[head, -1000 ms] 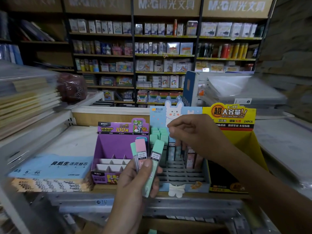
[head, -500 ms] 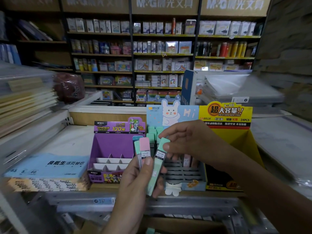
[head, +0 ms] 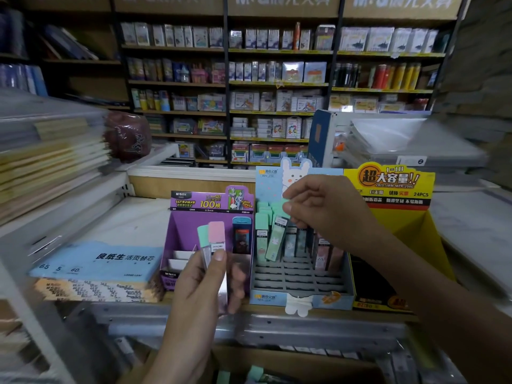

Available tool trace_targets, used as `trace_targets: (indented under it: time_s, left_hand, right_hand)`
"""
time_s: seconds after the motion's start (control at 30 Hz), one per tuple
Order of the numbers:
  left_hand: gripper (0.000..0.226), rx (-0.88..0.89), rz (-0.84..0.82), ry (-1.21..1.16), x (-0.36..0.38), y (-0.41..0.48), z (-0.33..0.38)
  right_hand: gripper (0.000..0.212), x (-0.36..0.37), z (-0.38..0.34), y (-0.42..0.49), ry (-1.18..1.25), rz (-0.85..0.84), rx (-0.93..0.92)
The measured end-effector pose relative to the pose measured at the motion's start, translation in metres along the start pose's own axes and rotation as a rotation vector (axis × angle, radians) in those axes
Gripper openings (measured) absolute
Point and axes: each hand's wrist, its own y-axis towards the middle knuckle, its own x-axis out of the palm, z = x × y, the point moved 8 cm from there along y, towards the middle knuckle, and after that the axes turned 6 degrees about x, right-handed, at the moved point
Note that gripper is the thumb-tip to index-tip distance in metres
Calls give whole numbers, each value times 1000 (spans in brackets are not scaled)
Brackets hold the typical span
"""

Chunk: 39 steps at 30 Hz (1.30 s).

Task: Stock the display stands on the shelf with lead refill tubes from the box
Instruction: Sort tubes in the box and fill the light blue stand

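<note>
- At right hand (head: 318, 214), pinched by its cap: mint tube (head: 276, 239), slanted over blue stand (head: 299, 275); risks snagging neighbouring tubes (head: 261, 217).
- Left of it, clamped under left hand (head: 205, 284) thumb: two spare tubes (head: 214, 238); risks slipping loose.

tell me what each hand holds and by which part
Right hand pinches a mint tube by its cap; left hand holds two other tubes by their lower ends.

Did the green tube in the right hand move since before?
Yes. The right hand carried the green tube rightward, from the left hand to the bunny stand.
</note>
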Motion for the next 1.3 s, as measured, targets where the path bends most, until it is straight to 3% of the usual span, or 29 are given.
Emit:
trace_targets:
  time_s: [0.33, 0.63, 0.83, 1.03, 1.2, 1.3]
  left_hand:
    - [29, 20, -16, 1, -7, 4, -4]
    - [20, -10, -41, 8, -8, 2, -5]
    - [28, -17, -51, -3, -8, 3, -7]
    - [28, -30, -73, -7, -6, 1, -8]
    - [24, -10, -94, -10, 3, 0, -4]
    - [24, 11, -129, -4, 15, -2, -3]
  right_hand:
    - [13, 15, -7, -1, -213, -17, -59]
    - [11, 29, -5, 0, -159, -52, -12]
    - [7, 43, 4, -4, -105, -68, 54]
    - [4, 48, -7, -9, -245, -34, -55]
    - [20, 41, -11, -9, -386, -27, -76]
    - [13, 25, -6, -12, -231, 46, -14]
